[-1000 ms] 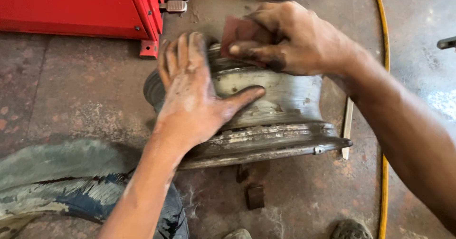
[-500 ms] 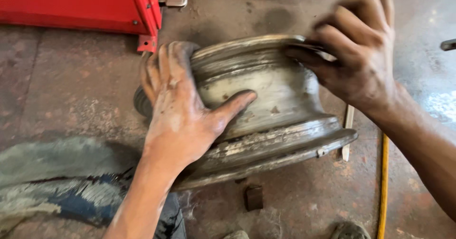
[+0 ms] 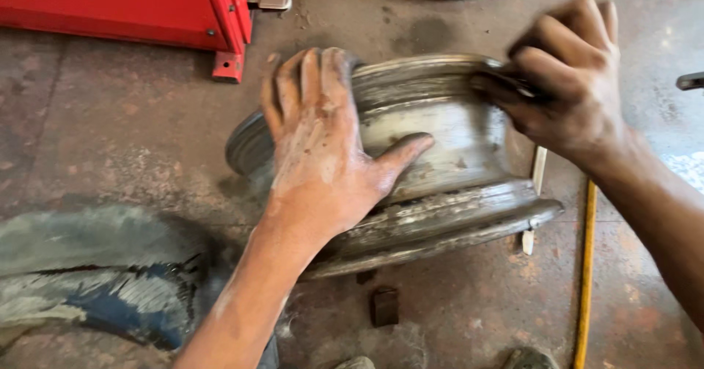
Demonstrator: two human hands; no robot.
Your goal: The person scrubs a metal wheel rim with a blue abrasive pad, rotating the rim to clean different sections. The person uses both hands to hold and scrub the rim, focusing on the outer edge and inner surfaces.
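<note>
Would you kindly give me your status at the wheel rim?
Left hand flat on bare grey metal wheel rim. Right hand gripping its far edge. Nothing obstructing.

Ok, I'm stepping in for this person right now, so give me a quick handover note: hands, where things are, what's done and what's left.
Left hand: flat on the bare metal wheel rim, palm down, thumb spread across the barrel, steadying it.
Right hand: at the rim's far upper edge, pinching a small dark piece I cannot identify against the lip.
The rim lies on its side on the concrete floor, no tyre on it. Red machine behind, yellow hose to the right.
Done: cannot tell; barrel looks grimy with duller and shinier patches.
Left: probably the rest of the edge.
</note>
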